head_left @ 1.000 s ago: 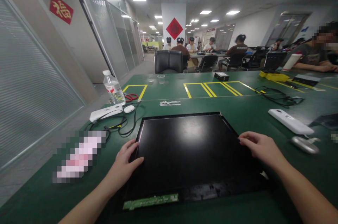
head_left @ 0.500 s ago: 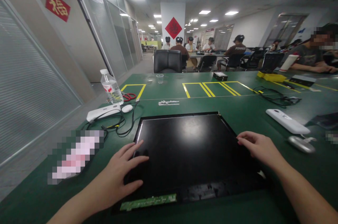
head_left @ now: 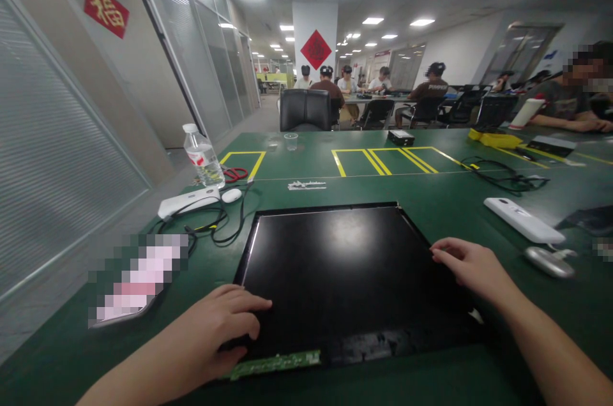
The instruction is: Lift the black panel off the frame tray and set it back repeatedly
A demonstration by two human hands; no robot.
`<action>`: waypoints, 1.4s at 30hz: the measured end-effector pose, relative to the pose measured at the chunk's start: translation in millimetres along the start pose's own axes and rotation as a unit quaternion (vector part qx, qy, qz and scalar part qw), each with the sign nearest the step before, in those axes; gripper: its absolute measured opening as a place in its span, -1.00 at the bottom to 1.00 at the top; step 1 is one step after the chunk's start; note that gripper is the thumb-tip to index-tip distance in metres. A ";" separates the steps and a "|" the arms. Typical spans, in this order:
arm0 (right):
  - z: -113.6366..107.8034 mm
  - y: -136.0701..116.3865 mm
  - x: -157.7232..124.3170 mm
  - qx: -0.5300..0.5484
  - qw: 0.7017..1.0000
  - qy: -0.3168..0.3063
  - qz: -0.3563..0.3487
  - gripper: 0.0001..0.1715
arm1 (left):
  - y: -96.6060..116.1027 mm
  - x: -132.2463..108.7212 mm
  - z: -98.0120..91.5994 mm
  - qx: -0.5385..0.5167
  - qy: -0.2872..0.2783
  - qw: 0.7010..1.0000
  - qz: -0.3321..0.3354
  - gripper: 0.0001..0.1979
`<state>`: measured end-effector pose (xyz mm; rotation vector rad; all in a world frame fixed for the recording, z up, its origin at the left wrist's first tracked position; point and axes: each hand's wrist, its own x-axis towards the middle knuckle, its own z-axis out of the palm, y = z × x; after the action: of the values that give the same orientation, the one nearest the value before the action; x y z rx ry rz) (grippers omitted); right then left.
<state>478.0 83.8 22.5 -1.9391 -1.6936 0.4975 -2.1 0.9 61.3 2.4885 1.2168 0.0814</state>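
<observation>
A black flat screen panel (head_left: pixel 335 265) lies on the green table in front of me, in a thin dark frame. My left hand (head_left: pixel 225 320) rests over its lower left edge, open, index finger stretched across the dark surface and the other fingers partly bent. Beside that thumb a narrow green circuit board (head_left: pixel 280 364) runs along the panel's near edge, its left end covered by the hand. At the right edge, my right hand (head_left: pixel 467 262) pinches the panel's rim between thumb and fingers. A small white tab (head_left: pixel 476 315) shows near the lower right corner.
To the left are a water bottle (head_left: pixel 204 157), red-handled scissors (head_left: pixel 234 173), a white device (head_left: pixel 189 202), black cables and a blurred pink item (head_left: pixel 143 281). White strips (head_left: pixel 306 185) lie beyond the panel. On the right is a white power bank-like block (head_left: pixel 522 219). People sit farther back.
My left hand has slid down the panel's left edge toward me, its fingers now more bent. The right hand keeps its place at the right rim.
</observation>
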 end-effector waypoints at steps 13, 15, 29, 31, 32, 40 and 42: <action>1.0 -2.2 0.5 -0.022 1.000 0.003 0.001 -0.63 | -3.3 2.1 2.1 0.013 -0.005 0.999 0.036 -0.60; 1.2 -1.1 1.1 -0.018 1.000 0.000 0.006 -0.63 | -2.4 2.1 2.2 0.018 -0.004 0.999 0.037 -0.57; 2.9 3.4 2.9 -0.016 1.000 -0.005 0.007 -0.64 | -4.3 1.8 3.8 -0.013 0.008 0.999 0.046 -0.50; 2.9 1.7 2.5 -0.022 1.000 -0.009 0.013 -0.63 | -4.3 1.5 3.8 -0.018 0.010 0.999 0.048 -0.50; 2.9 0.8 2.3 -0.024 1.000 -0.011 0.016 -0.62 | -4.5 1.3 4.0 -0.019 0.009 0.999 0.048 -0.50; 3.0 -0.8 1.5 -0.024 1.000 -0.008 0.008 -0.62 | -3.9 2.8 3.9 0.008 -0.009 0.999 0.042 -0.52; 3.3 0.2 1.7 -0.026 1.000 -0.011 0.007 -0.62 | -3.2 2.7 3.3 0.017 -0.021 0.999 0.037 -0.53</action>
<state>476.5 86.0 19.8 -1.9903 -1.7234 0.4856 -2.1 3.7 56.8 2.5514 1.1196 0.0274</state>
